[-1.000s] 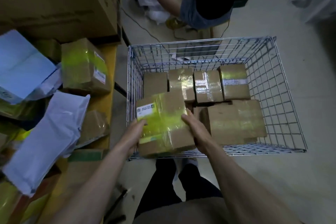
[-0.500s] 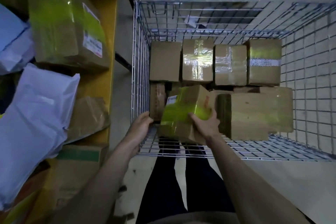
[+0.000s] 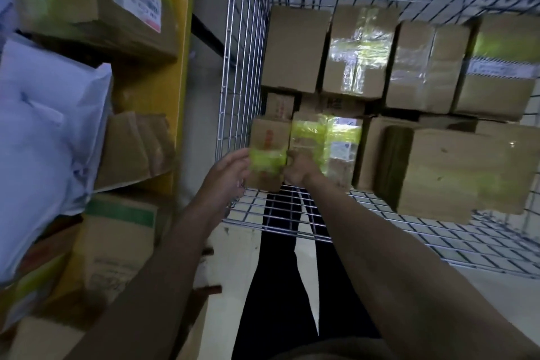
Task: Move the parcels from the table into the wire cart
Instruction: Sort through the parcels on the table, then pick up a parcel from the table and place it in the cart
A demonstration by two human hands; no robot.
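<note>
At the far left, a white poly mailer [image 3: 43,126] is lying on the yellow desk [image 3: 178,73], with a large cardboard box bearing a printed label [image 3: 96,0] sitting behind it and a crumpled brown parcel [image 3: 137,149] lying just beside the desk's edge. Nearer the camera, a carton with a green stripe [image 3: 117,231] is standing below the mailer.

To the right of the desk, the wire cart [image 3: 242,67] is standing on the pale floor. The left hand [image 3: 226,174] is reaching into the cart's near left corner, its fingers curling against the left side of a small box wrapped in yellow-green tape [image 3: 267,152], which is standing upright against the cart's left wall. The right hand [image 3: 299,168] is pressing in between that small box and a taller parcel with yellow-green tape and a label [image 3: 330,143]; the picture is blurred here, so I cannot tell whether its fingers are gripping anything.

Along the cart's far wall, a plain brown box [image 3: 295,47], a box with a cross of clear tape [image 3: 359,50], another taped box [image 3: 426,67] and a box with a white label strip [image 3: 499,67] are standing in a row, touching. In the near right, a large box with faint green tape [image 3: 455,172] is resting on the wire floor.
</note>
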